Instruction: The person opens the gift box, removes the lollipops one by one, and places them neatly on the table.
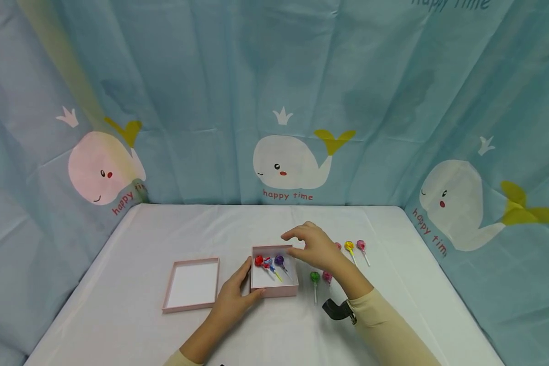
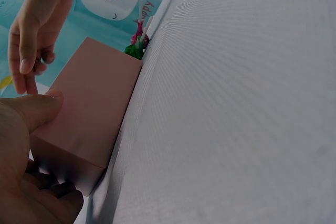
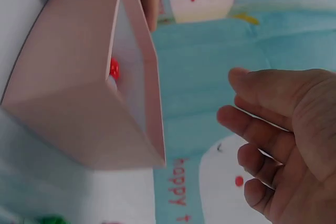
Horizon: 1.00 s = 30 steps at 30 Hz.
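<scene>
A pink open-topped box (image 1: 281, 291) stands on the white table in the head view. My left hand (image 1: 231, 300) grips its left side, thumb (image 2: 44, 109) on the front wall and fingers round the left wall. Inside lie a red lollipop (image 1: 258, 261), a blue-and-red lollipop (image 1: 268, 263) and a purple lollipop (image 1: 279, 260). Over the box's right edge hovers my right hand (image 1: 317, 248), thumb and fingers apart. The right wrist view shows nothing in that hand (image 3: 283, 135). Its forearm and palm partly cover lollipops on the table.
Left of the box lies a shallow pink lid (image 1: 194, 283), its white inside facing up. Right of the box are a green lollipop (image 1: 314, 277), a pink lollipop (image 1: 327, 276), a yellow lollipop (image 1: 349, 246) and another pink lollipop (image 1: 361, 245). A whale-print curtain (image 1: 201, 152) surrounds the table.
</scene>
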Available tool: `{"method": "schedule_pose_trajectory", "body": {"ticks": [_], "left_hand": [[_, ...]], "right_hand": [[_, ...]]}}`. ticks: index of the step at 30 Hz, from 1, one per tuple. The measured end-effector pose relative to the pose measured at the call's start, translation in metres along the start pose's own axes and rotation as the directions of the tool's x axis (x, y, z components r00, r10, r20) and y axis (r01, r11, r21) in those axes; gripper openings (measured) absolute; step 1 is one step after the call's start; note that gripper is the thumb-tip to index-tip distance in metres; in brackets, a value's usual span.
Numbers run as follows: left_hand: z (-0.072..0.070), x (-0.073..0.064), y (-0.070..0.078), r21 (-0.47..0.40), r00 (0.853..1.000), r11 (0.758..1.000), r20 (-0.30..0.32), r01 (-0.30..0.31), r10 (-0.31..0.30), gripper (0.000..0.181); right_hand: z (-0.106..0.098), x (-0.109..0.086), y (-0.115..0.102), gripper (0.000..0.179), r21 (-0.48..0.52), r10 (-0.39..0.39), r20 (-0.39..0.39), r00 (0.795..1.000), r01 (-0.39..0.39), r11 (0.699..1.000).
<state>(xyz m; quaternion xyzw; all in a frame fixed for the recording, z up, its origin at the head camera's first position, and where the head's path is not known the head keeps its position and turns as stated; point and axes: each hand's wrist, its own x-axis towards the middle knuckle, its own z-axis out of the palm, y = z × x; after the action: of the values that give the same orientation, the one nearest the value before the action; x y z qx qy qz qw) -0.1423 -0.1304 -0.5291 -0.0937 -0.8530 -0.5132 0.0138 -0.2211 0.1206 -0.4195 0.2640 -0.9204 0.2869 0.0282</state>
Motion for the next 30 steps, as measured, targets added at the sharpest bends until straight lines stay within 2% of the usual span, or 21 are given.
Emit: {"method": "schedule_pose_trajectory", "body": {"ticks": [7,15,21,26,30], "left_hand": [[-0.001,-0.001,0.001,0.01,1.0,1.0,-0.001,-0.008,0.008,0.095],[-0.002,-0.001,-0.001,0.023,1.0,0.999,0.012,-0.025,0.024,0.098],[-0.003,-0.001,-0.001,0.01,0.999,1.0,0.032,-0.013,0.013,0.1],[-0.003,-0.002,-0.002,0.005,0.999,1.0,0.032,-0.022,0.022,0.1],[-0.002,-0.002,-0.002,0.009,0.999,0.999,0.022,-0.039,0.039,0.099]], "right_hand": [[0.018,0.017,-0.014,0.03,0.036,-0.022,0.092,0.996,0.019,0.999],[0.05,0.025,-0.017,0.032,-0.004,0.009,0.155,0.988,-0.009,1.0],[0.07,0.025,-0.015,0.031,-0.027,0.018,0.151,0.988,-0.014,1.0],[0.083,0.023,-0.013,0.032,-0.073,0.019,0.108,0.994,-0.011,0.997],[0.092,0.022,-0.013,0.029,-0.155,-0.023,0.069,0.997,0.034,0.987]]}}
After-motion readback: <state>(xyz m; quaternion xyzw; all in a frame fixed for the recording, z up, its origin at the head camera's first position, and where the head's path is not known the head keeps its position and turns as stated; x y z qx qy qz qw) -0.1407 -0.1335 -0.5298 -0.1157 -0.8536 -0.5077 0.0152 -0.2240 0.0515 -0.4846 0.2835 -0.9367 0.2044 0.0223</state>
